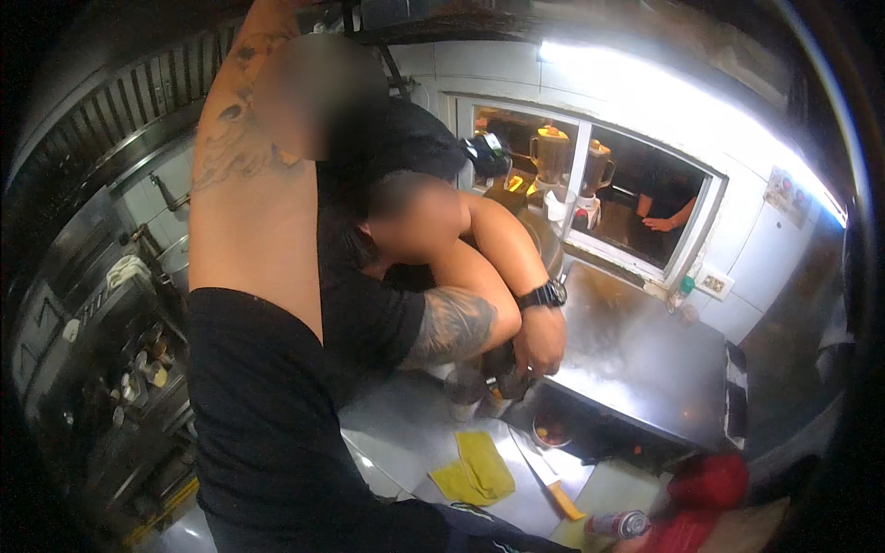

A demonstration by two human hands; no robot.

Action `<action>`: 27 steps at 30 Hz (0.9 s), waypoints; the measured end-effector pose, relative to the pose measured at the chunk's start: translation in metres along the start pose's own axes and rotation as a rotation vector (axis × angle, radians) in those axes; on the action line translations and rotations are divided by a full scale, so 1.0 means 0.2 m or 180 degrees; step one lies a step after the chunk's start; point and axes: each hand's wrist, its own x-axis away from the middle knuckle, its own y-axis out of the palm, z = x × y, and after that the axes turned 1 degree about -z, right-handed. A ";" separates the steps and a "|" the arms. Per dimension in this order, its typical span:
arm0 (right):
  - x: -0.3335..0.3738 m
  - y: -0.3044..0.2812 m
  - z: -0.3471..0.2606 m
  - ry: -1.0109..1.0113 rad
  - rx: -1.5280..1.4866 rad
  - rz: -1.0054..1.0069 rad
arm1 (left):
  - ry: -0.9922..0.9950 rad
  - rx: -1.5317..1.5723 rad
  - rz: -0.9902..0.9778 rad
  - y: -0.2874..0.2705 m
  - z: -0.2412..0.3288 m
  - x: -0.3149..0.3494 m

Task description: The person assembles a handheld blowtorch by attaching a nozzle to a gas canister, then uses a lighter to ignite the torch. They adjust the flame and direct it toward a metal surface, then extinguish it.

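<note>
My left arm (253, 221) is raised along the left side, its black sleeve (253, 369) below. The arm runs out past the upper edge, so its hand is cut off. My right hand does not show clearly; a small pinkish patch by a drink can (618, 525) at the lower edge is too cut off to name. Close in front, a co-worker in black bends over the counter. This person's hand with a black wristwatch (544, 295) reaches down to clear cups (464, 392), partly hidden by the forearms.
A yellow cloth (475, 468) and a knife (544, 470) with a yellow handle lie on the steel counter (396, 419). Nearby are a small bowl (551, 429), a flat griddle (636, 359) and a red bundle (708, 481). Blenders (550, 157) and another person's hands (659, 224) show through the window.
</note>
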 end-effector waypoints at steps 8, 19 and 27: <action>-0.04 0.00 0.13 0.0405 -0.0512 0.0298 | -0.0920 0.0242 -0.0205 0.50 0.29 -0.05; 0.03 0.06 -0.04 0.0559 0.0104 0.0556 | -0.0786 0.0250 -0.0106 0.58 0.34 -0.18; 0.01 0.06 -0.04 0.0489 0.0294 0.0589 | -0.0704 0.0385 0.0029 0.60 0.37 -0.17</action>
